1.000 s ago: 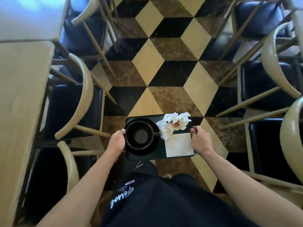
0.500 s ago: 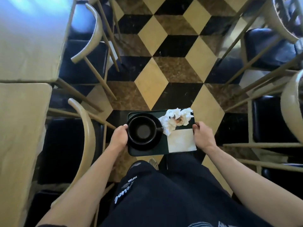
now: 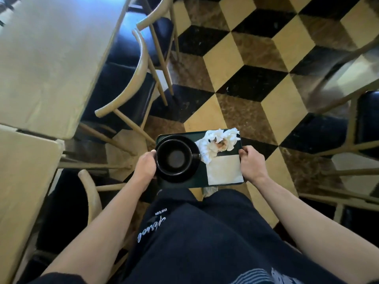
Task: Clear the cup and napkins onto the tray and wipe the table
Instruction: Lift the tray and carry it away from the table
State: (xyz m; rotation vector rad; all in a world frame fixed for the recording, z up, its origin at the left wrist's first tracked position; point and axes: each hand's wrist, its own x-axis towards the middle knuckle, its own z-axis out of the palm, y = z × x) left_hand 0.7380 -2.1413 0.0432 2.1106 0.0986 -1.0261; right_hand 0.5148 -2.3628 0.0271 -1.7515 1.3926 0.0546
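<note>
A dark green tray (image 3: 202, 179) is carried at waist height above the floor. My left hand (image 3: 145, 167) grips its left edge and my right hand (image 3: 249, 163) grips its right edge. On the tray's left half stands a black cup (image 3: 174, 157) on a black saucer (image 3: 191, 173). Crumpled white napkins (image 3: 218, 143) with a brown stain lie at the tray's far right. A flat beige napkin (image 3: 224, 170) covers the near right corner.
Two light wooden tables (image 3: 47, 58) run along the left, with wooden chairs with dark seats (image 3: 123, 83) tucked beside them. More chairs (image 3: 367, 124) stand on the right. A patterned tile floor (image 3: 246, 64) forms an aisle between the rows.
I have walked forward along the aisle with the tray; tables and chairs on the left slid nearer and down in view. Both hands keep the same hold.
</note>
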